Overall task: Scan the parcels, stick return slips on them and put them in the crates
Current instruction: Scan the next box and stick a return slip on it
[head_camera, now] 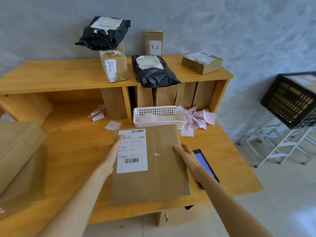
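We grip the flat parcel [153, 168], left hand [112, 154] and right hand [188, 157] clasping its sides, long axis pointing toward the white basket [159, 115], label up.

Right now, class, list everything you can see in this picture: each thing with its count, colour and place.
Flat parcel: one, brown with a white label, held over the desk.
Black mailer bags: two, on the shelf top, one atop a box.
Cardboard boxes: three, brown, on the shelf top.
Basket: one, white, behind the flat parcel.
Return slips: many, white and red, loose beside the basket.
Scanner: one, black with a blue screen, right of the parcel.
Large box: one, brown, desk's left end.
Crate: one, black, on a white stand at right.
Left hand: grips the parcel's left edge.
Right hand: grips its right edge.
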### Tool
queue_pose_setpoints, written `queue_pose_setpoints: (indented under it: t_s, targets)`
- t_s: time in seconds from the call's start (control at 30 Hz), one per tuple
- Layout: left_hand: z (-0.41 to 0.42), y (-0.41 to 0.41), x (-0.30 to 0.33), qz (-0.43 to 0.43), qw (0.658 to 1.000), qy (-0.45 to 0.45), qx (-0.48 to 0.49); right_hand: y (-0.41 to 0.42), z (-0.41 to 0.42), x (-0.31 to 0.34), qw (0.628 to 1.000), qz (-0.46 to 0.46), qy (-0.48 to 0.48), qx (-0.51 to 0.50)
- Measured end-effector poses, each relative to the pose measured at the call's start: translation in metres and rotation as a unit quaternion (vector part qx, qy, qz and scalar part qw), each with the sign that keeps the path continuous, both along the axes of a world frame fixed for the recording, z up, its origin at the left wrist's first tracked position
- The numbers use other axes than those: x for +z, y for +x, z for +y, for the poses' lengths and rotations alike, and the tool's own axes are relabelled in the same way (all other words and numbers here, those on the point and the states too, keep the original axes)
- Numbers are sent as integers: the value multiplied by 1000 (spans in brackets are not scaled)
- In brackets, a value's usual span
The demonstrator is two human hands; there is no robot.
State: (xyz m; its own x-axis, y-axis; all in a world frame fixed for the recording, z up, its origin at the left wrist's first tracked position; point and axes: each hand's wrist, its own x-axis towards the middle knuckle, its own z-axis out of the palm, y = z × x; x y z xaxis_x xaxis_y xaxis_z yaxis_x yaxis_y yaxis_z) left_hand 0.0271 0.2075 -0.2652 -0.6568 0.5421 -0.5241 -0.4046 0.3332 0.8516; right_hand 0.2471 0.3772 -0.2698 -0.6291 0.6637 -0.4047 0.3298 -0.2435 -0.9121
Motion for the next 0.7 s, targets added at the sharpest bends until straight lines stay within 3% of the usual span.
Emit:
queue_pose_setpoints:
  t_s: [0.1,0.17,0.27,0.37,0.47,0.7]
  targets:
    - [3,-7,1,23,1000,-7,2,5,19,-11,998,-26,43,-49]
    - [4,-11,4,27,1000,-11,-1,11,30,-20,982,-103,135,-78]
    - [6,-18,4,27,999,-18,-7,21,36,-37,903,-313,294,-25]
    - [11,-19,6,27,999,-16,-10,27,33,-52,843,-425,330,10]
    - [15,-21,4,27,999,-12,-17,29,28,-61,817,-460,347,3]
    - [17,-24,0,36,999,-8,-11,28,26,-61,804,-476,357,-20]
